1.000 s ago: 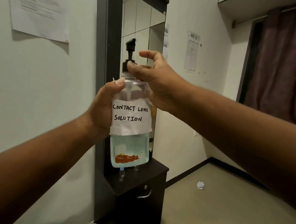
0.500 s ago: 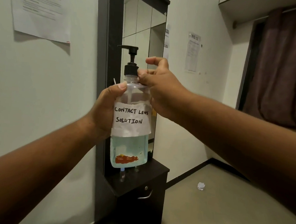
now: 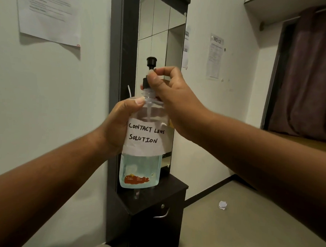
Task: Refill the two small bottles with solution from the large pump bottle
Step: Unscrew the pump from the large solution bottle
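I hold the large clear pump bottle [image 3: 140,169] up in front of the mirror; a paper label reads "CONTACT LENS SOLUTION" and pale blue liquid fills its lower part. My left hand [image 3: 118,124] is wrapped around the bottle's left side at the shoulder. My right hand [image 3: 169,97] pinches the black pump collar [image 3: 145,83] at the neck, and the collar sits raised above the bottle's bare threads. The black pump head [image 3: 151,62] stands above my fingers. Two small clear bottles [image 3: 137,193] stand on the dark cabinet top behind the large bottle, mostly hidden.
A dark cabinet [image 3: 153,213] with a metal drawer handle [image 3: 162,215] stands under a tall mirror [image 3: 158,47]. Paper sheets [image 3: 49,13] hang on the walls. A crumpled white scrap [image 3: 222,205] lies on the floor. A dark curtain [image 3: 310,78] hangs at right.
My right hand has turned the pump collar, so the pump head has rotated and lifted off the neck. The bottle has stayed in my left hand at about the same place.
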